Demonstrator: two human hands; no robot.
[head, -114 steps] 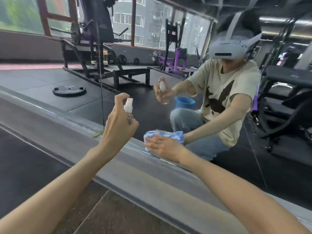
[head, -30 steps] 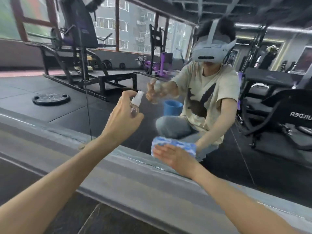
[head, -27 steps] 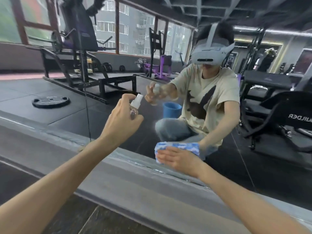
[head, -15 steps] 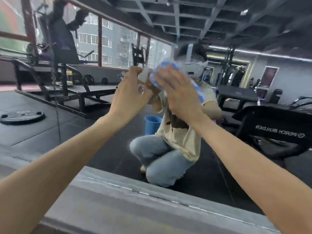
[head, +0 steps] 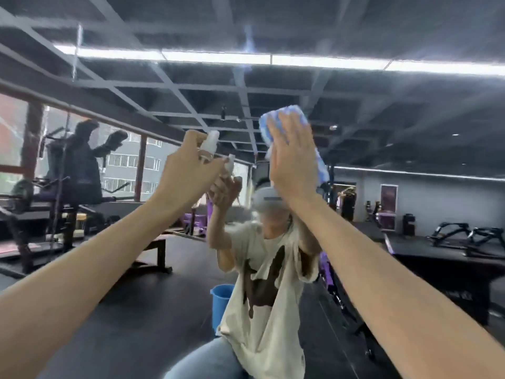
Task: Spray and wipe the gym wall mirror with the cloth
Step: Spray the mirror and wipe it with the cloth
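Observation:
The gym wall mirror (head: 382, 132) fills the whole view and reflects me crouching. My left hand (head: 185, 170) is raised and grips a small clear spray bottle (head: 209, 144) with a white nozzle, close to the glass. My right hand (head: 291, 162) is raised beside it, fingers straight, pressing a blue and white cloth (head: 284, 119) flat against the mirror. The cloth shows above and to the right of my fingers; the rest is hidden under my palm.
In the reflection a blue bucket (head: 222, 300) stands on the dark floor behind me. A weight machine (head: 73, 181) and bench (head: 153, 250) are reflected at left, black benches (head: 464, 236) at right. A vertical mirror seam (head: 61, 187) runs at the left.
Both hands have risen from the mirror's bottom edge to high on the glass. The cloth went up with my right hand, and my view tilted upward.

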